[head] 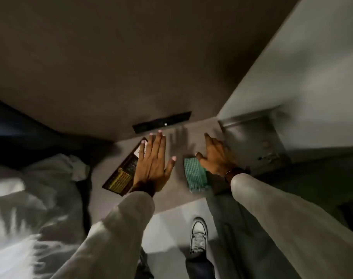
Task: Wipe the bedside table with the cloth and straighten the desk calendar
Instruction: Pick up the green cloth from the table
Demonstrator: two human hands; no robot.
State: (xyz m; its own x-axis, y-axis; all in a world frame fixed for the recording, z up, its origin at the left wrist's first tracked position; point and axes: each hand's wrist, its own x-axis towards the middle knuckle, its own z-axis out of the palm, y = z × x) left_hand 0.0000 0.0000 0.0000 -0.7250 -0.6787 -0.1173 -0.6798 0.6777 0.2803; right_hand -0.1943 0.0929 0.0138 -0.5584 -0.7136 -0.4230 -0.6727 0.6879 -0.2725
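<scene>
The grey bedside table (171, 195) lies below me against the wall. A dark-framed desk calendar (121, 176) with yellow date grids lies flat and askew on its left part. My left hand (153, 164) hovers flat with fingers spread, over the calendar's right edge; I cannot tell whether it touches. A green-and-white checked cloth (194, 174) lies on the table's right part. My right hand (217, 157) rests flat with its palm over the cloth's right side, fingers extended toward the wall.
A bed with rumpled white bedding (31, 198) borders the table on the left. A dark panel (161, 121) sits on the wall just behind the table. A grey box-like fixture (254, 139) stands at the table's right. My shoe (198, 234) is on the floor below.
</scene>
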